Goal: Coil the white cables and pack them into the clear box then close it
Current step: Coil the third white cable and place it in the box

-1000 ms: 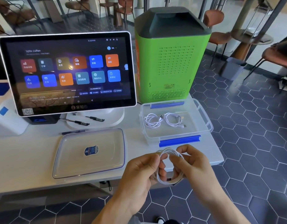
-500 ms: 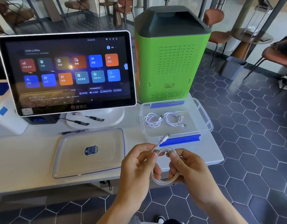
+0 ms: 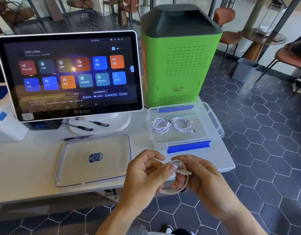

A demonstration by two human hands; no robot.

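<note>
White counter (image 3: 27, 168) in a cafe w/ dark hex floor tiles. Both hands hold a coiled white cable (image 3: 177, 178) just off the counter's front edge: left hand (image 3: 144, 177) pinches the loop's left side, right hand (image 3: 202, 178) has fingers curled thru the coil, plug end sticking out to the right. Clear plastic box w/ blue clips (image 3: 212, 133) sits open right behind, 2 more white cables (image 3: 171, 124) inside. Its clear flat lid (image 3: 95, 160) lies to the left, in front of a big touchscreen terminal (image 3: 70, 75). Green machine (image 3: 178, 56) behind the box.
</note>
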